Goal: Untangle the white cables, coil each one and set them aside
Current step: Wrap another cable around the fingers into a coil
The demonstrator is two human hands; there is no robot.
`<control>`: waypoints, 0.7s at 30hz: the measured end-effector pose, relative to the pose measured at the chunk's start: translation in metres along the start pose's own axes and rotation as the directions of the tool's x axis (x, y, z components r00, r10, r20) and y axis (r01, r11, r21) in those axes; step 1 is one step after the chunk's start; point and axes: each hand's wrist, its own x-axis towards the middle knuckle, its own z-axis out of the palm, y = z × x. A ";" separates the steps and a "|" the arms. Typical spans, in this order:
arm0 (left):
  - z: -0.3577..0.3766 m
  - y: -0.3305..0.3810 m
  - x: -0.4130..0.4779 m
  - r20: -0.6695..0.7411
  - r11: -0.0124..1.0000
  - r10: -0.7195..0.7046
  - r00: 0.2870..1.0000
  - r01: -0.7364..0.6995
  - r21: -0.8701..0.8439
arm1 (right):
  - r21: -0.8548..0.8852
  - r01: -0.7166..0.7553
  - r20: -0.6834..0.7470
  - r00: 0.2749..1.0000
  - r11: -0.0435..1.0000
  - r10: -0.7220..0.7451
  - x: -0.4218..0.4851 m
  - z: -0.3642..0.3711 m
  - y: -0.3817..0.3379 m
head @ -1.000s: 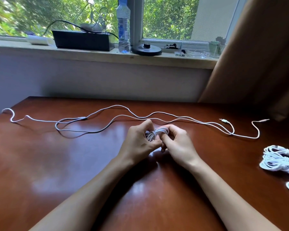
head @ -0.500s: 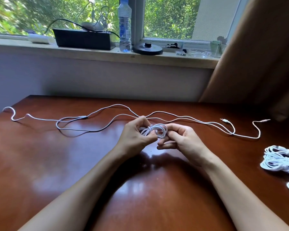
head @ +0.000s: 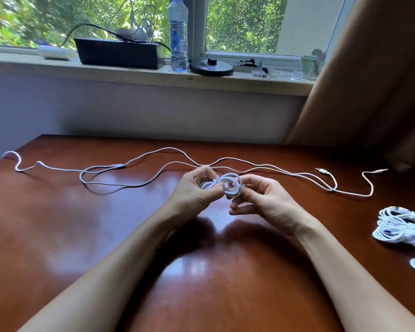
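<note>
Small coil (head: 225, 185): white, a few tight loops with one turn wrapped across them, held above mid-tabletop (head: 58, 224), pinched between the left hand (head: 192, 195) and the right hand (head: 268, 202). Loose cables (head: 336, 184): white, uncoiled, snaking side by side across the far tabletop, plug ends lying at right. Finished coils (head: 398, 226): white bundles at the right edge, touching, the nearest partly out of frame.

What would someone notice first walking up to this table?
The left hand and right hand hold a small white cable coil between them at the middle of the glossy wooden table. Behind them, long loose white cables sprawl across it, and coiled white bundles lie at its right edge.
</note>
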 end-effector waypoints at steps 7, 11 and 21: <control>0.000 -0.002 0.001 -0.010 0.998 -0.050 0.999 0.050 -0.039 | -0.048 0.030 -0.015 0.999 0.998 -0.031 0.000 -0.001 0.002; 0.000 -0.003 0.001 0.017 0.993 -0.064 0.998 0.066 -0.100 | -0.080 0.052 0.016 0.999 0.995 -0.051 0.002 -0.001 0.002; 0.008 0.004 -0.004 0.047 0.995 -0.006 0.999 0.010 -0.096 | 0.312 -0.056 0.065 0.997 0.948 0.038 0.005 0.012 0.005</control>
